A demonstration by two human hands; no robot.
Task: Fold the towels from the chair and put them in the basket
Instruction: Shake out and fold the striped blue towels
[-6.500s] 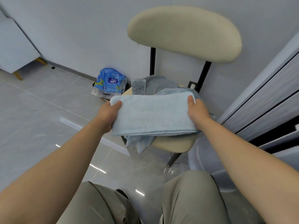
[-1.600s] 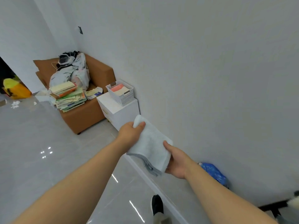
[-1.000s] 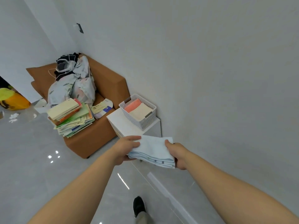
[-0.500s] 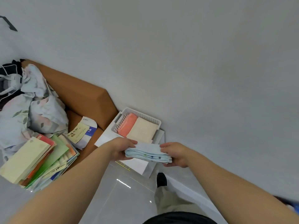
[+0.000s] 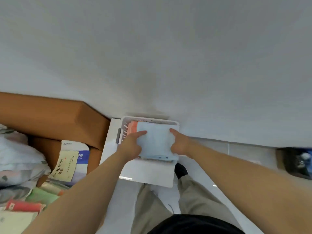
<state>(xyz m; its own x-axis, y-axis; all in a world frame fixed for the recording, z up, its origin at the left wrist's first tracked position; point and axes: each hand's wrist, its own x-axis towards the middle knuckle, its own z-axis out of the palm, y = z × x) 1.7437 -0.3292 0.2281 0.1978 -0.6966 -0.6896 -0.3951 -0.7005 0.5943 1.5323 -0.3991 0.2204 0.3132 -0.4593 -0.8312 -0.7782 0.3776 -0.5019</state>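
A folded light blue towel (image 5: 156, 141) lies over the white perforated basket (image 5: 125, 127), covering most of its opening. My left hand (image 5: 130, 146) grips the towel's left edge, thumb on top. My right hand (image 5: 179, 143) grips its right edge the same way. An orange towel (image 5: 132, 128) shows inside the basket at the left, partly under the blue one. The basket stands on a white cabinet (image 5: 148, 173) against the wall. The chair is out of view.
A brown sofa (image 5: 50, 119) stands left of the cabinet, piled with bundled cloth (image 5: 16, 159), papers (image 5: 67, 164) and books (image 5: 25, 206). A white wall rises right behind the basket. A blue pack (image 5: 300, 159) lies on the floor at the right. My legs stand below the cabinet.
I carried the folded blue towel from the chair across the room. In the last half second it moved forward from the cabinet's front edge to over the basket.
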